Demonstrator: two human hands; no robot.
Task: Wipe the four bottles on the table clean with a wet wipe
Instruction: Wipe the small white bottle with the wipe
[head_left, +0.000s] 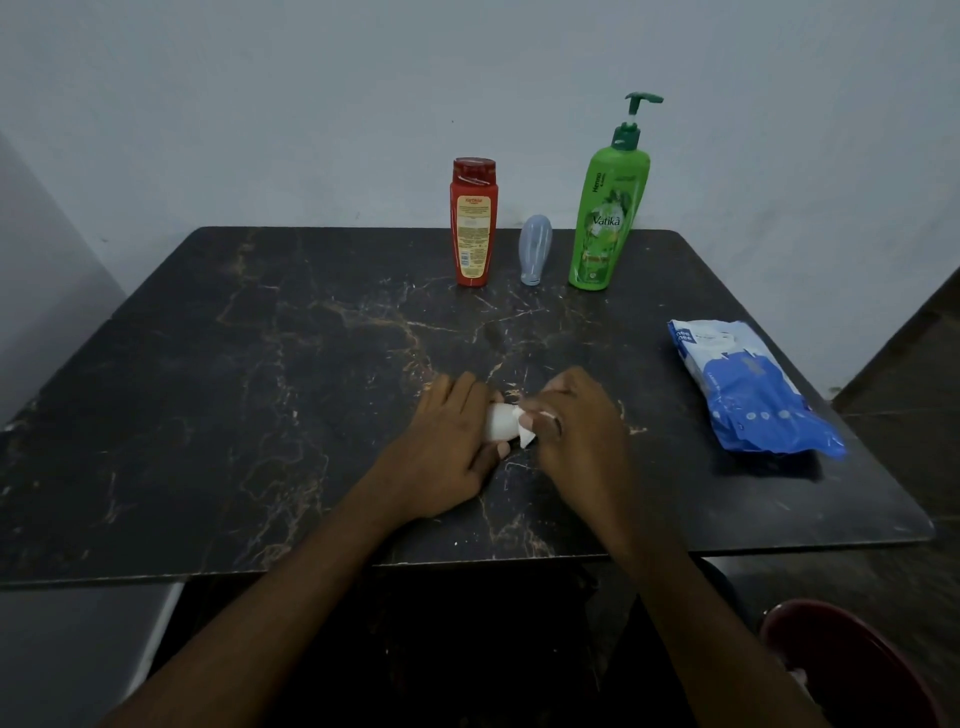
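left hand (447, 447) grips a white bottle (500, 423); right hand (576, 436) pinches the wipe (525, 439) against it. wiping this bottle is the step in hand; next, it likely needs turning.

three bottles (529, 250) at table's (208, 415) rear, wipes pack (753, 389) right — hands (514, 431) in front

Both your arms are bare. Your left forearm (291, 597) and right forearm (691, 597) are uncovered from the bottom edge of the view up to the wrists. Your left hand (447, 447) and right hand (576, 436) are bare as well. A short, pale fingernail (546, 414) shows on your right hand. Your clothing below the table edge is too dark to make out.
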